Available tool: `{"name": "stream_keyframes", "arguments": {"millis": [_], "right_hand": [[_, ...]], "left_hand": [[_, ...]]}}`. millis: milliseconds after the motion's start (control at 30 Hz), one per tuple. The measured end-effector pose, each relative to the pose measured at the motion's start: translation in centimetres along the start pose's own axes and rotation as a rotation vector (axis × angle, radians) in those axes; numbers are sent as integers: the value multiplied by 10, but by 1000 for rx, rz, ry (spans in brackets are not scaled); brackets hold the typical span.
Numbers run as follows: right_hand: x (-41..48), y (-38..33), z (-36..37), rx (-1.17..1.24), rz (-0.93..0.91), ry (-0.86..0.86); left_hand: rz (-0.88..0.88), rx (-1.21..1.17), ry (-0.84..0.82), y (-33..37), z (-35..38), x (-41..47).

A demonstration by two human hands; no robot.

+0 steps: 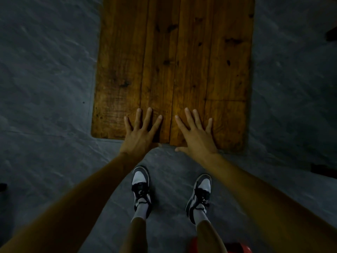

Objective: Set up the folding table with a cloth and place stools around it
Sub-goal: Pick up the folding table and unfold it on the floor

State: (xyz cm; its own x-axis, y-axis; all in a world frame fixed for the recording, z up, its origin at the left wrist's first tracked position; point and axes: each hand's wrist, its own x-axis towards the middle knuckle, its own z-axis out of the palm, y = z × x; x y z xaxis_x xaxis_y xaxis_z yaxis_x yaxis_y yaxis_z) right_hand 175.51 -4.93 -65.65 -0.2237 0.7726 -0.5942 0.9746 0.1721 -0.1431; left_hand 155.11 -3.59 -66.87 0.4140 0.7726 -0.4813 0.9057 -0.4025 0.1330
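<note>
Left hand and right hand press flat, fingers spread and gripping nothing, on the brown plank-topped wooden counter, probably steadying it before the cloth.

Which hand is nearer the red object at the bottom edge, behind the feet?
Right. The right hand lies flat on the brown wooden tabletop almost straight ahead of the red object; the left hand lies flat further to the left.

My left hand and right hand lie flat, side by side, on the table's near edge, my shoes behind them.
</note>
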Motion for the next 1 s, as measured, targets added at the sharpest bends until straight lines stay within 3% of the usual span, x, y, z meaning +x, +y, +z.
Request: {"name": "stream_keyframes", "arguments": {"millis": [433, 1000], "right_hand": [[17, 12, -22, -8, 13, -32], [113, 57, -99, 62, 53, 89]], "left_hand": [[-12, 69, 2, 1, -10, 21], [-16, 64, 87, -23, -74, 129]]}}
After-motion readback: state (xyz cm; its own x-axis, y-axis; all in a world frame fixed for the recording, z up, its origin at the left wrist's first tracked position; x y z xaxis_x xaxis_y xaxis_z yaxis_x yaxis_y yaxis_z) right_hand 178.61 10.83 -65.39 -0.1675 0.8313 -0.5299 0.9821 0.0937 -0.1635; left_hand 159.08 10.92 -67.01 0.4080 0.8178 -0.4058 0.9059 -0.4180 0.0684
